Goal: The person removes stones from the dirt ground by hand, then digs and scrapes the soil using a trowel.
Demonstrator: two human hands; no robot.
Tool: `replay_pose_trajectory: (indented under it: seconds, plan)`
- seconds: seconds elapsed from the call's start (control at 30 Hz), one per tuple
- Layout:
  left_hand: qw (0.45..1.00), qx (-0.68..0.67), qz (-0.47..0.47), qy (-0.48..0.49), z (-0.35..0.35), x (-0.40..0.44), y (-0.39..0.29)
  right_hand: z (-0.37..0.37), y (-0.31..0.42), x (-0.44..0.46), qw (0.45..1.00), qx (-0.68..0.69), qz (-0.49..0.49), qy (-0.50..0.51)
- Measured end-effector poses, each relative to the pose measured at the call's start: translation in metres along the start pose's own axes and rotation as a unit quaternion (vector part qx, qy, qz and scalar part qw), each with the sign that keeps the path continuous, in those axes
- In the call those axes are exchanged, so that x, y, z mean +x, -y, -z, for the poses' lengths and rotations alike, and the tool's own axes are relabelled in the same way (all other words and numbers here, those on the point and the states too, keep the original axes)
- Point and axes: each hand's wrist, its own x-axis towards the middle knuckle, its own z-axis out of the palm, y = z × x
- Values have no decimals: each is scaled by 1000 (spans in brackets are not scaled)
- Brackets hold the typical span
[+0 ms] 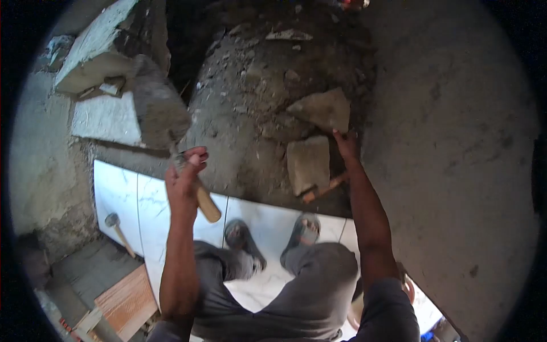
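My left hand (189, 172) is closed around a trowel (162, 108); its wooden handle (208, 206) sticks out below the fist and its blurred, mortar-grey blade points up and left. At the right, my right hand (347, 145) has its fingers at the lower corner of a tan, roughly triangular broken slab piece (323, 109) and seems to grip it. Just below lies a second, squarer slab piece (308, 162), with a narrow reddish strip (325, 188) by its lower edge. Both pieces rest on rough grey-brown rubble and mortar (245, 125).
White marbled floor tiles (117, 185) lie under my feet, with a mallet (118, 232) on them at the left. Pale blocks (105, 118) stand at upper left. A wood-toned tile (126, 302) lies lower left. A grey wall or slab (450, 154) borders the right.
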Motion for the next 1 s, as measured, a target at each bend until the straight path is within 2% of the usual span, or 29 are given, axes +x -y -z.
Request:
replay_pose_trajectory:
  seconds: [0.07,0.13,0.17,0.2,0.27,0.33,0.37,0.43,0.47,0.53,0.57,0.73,0.8,0.87,0.93,0.97,1.0]
  plan:
    - [999,6,-42,15,-3,11,-6,-3,8,38,999,32,23,12]
    - [997,-45,-55,35,-7,14,-19,-9,23,53,997,18,-77,-5]
    - [997,-41,-59,33,-6,15,-22,-10,26,62,998,26,-62,-13]
    - [997,-38,-60,29,-4,13,-26,-11,14,78,994,85,-18,61]
    - [996,-39,-79,24,1,8,-33,-15,13,79,980,134,36,143]
    - [995,20,-95,7,8,4,-36,-4,31,59,958,266,-24,105]
    - [995,15,-95,-1,10,3,-38,4,45,48,959,261,-18,110]
    - [996,2,-93,-12,12,2,-39,13,64,24,918,357,-113,130]
    - [996,2,-91,-17,13,0,-40,9,52,27,918,355,-113,135]
    - [990,-125,-66,-2,16,-1,-39,-2,14,55,901,401,-97,135]
    - [987,-142,-69,-7,18,-2,-39,-3,11,57,900,399,-96,146]
    - [980,-135,-123,-74,43,0,-32,-13,-3,60,827,509,-137,197]
    - [977,-95,-154,-114,47,-1,-38,-7,-7,68,836,479,-121,240]
    - [968,-122,-190,-113,57,2,-34,-5,13,55,841,456,-100,275]
    - [966,-109,-196,-124,60,-6,-34,14,54,22,891,390,-112,203]
    - [961,-119,-213,-128,60,-8,-36,16,56,13,890,401,-32,215]
    - [955,-127,-234,-131,61,-9,-39,20,67,3,890,398,-31,220]
